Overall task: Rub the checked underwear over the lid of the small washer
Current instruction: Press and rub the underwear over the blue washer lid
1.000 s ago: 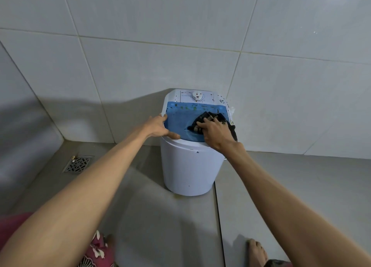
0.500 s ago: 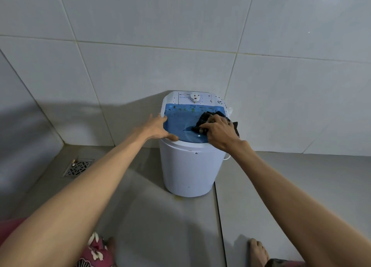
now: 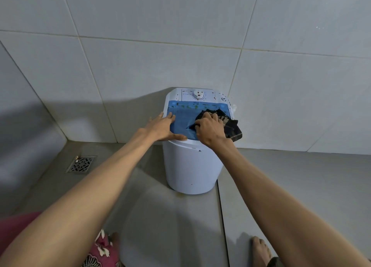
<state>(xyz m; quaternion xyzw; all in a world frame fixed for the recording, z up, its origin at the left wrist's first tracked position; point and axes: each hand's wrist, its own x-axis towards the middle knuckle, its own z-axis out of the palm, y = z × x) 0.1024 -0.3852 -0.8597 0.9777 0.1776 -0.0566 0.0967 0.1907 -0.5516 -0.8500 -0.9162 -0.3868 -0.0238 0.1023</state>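
A small white washer (image 3: 190,166) stands on the grey floor against the tiled wall, its blue see-through lid (image 3: 182,122) shut. My right hand (image 3: 209,129) presses the dark checked underwear (image 3: 230,126) onto the right side of the lid; part of the cloth hangs over the right rim. My left hand (image 3: 161,128) lies flat on the lid's left edge, fingers spread, thumb along the front rim. A round dial (image 3: 198,95) sits on the white control panel behind the lid.
A metal floor drain (image 3: 81,164) lies at the left near the corner of the walls. My bare foot (image 3: 261,250) shows at the bottom right and pink flowered cloth (image 3: 102,250) at the bottom left. Tiled walls close in behind and left.
My right hand has slid the underwear toward the lid's right edge, so more cloth hangs over the rim. The left hand stays on the lid's left edge.
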